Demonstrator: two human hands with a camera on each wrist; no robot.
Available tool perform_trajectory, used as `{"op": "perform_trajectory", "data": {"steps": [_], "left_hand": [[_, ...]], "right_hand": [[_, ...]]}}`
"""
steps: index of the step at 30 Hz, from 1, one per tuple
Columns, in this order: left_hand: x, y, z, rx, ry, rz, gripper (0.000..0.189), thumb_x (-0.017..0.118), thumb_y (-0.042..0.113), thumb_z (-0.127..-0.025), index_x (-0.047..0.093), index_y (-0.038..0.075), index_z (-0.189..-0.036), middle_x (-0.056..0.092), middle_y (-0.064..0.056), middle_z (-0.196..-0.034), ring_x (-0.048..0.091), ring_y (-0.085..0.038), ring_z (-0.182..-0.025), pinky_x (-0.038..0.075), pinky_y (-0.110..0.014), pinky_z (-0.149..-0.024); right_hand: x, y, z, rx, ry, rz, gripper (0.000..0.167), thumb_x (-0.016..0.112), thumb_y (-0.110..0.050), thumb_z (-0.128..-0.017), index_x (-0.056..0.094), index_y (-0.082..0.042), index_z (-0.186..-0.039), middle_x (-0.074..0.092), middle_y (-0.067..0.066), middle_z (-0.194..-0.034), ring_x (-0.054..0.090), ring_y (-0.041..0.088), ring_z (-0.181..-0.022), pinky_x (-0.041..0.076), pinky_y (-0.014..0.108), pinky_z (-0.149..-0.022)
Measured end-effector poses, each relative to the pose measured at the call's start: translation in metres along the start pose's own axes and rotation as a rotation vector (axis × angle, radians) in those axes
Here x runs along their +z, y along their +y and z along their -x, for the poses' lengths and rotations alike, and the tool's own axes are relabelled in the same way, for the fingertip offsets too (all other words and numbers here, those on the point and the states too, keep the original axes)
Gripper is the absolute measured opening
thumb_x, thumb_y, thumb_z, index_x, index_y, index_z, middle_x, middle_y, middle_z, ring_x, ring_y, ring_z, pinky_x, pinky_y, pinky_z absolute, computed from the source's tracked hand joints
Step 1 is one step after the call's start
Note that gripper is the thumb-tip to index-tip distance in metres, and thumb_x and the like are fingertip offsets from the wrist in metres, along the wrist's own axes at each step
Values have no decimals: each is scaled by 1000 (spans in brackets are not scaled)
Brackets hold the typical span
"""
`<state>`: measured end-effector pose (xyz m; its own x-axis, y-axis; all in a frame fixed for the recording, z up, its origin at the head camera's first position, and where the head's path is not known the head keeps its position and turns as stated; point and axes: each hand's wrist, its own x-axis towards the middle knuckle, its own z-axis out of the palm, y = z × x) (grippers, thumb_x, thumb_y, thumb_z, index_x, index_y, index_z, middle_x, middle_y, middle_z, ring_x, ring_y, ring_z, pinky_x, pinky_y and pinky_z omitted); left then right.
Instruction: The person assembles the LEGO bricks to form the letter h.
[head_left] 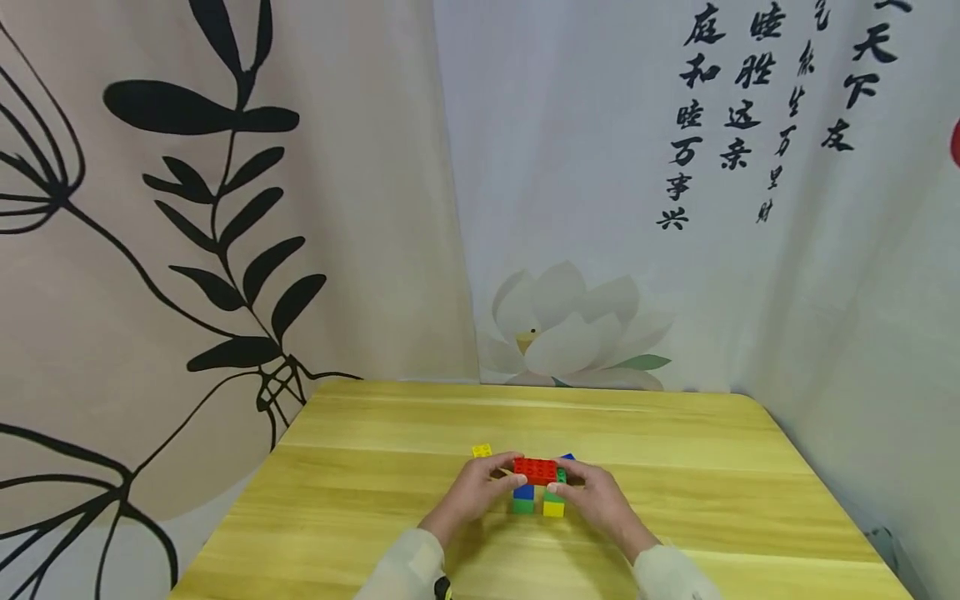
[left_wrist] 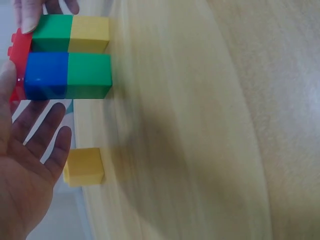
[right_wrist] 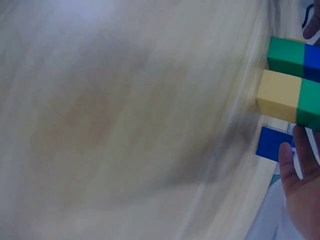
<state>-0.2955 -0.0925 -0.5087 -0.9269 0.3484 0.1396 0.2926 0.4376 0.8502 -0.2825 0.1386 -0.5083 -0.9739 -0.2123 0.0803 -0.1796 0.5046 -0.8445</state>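
Note:
A red toy building brick (head_left: pixel 536 472) lies across the tops of two short brick stacks, bridging them. The left stack has a blue brick (left_wrist: pixel 46 75) over a green brick (left_wrist: pixel 89 75). In the right stack a green brick (left_wrist: pixel 52 33) sits on a yellow brick (head_left: pixel 553 509). My left hand (head_left: pixel 472 490) pinches the red brick's left end between thumb and fingers, its other fingers spread. At the other end, my right hand (head_left: pixel 600 497) pinches the red brick, next to green studs. The right wrist view cuts off the red brick.
A loose yellow brick (head_left: pixel 482 450) stands behind the left hand, and a blue brick (right_wrist: pixel 274 143) lies behind the right one. The wooden table (head_left: pixel 360 500) reaches back to a printed curtain (head_left: pixel 390 208).

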Motion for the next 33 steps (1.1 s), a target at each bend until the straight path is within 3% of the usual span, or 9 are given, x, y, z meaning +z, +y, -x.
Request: {"op": "perform_trajectory", "data": {"steps": [4,9,17,25,33], "left_hand": [[1,4,-2,3,-16,-17,43,69,30,-95,64,8,-132,70,-2,-110,62,-19,-95,54,-33,-79],[0,6,-2,-18,-28,-36,44,70,27,-94,63,7,-133,69,-5,-113,63,-21,-96,54,-36,-80],[-14,-12,6,-13,-48,-114,45,73,17,-91,62,2,-132,68,-12,-116,63,-29,-102,52,-46,-89],[-36,-26,10,-31,105,-54,40,71,18,-93,62,-2,-128,66,-15,-114,61,-29,-102,53,-44,-85],[-46,-41,3,-106,267,-45,47,74,23,-91,61,1,-131,63,-18,-120,59,-32,-108,52,-45,-87]], "right_hand": [[0,5,5,43,63,-59,46,75,-26,-89,65,-7,-129,69,13,-117,65,28,-104,54,44,-87],[0,6,8,58,66,-72,41,75,-24,-89,67,-9,-126,68,13,-119,65,26,-104,54,43,-88],[-2,5,7,58,36,-32,44,73,-30,-90,65,-13,-130,65,13,-124,64,26,-105,53,43,-89],[-1,5,9,42,29,-27,46,71,-31,-92,63,-12,-133,64,15,-126,64,24,-102,54,42,-87],[-1,4,10,45,14,-33,48,71,-33,-91,63,-12,-134,62,18,-130,64,24,-102,54,43,-88]]}}
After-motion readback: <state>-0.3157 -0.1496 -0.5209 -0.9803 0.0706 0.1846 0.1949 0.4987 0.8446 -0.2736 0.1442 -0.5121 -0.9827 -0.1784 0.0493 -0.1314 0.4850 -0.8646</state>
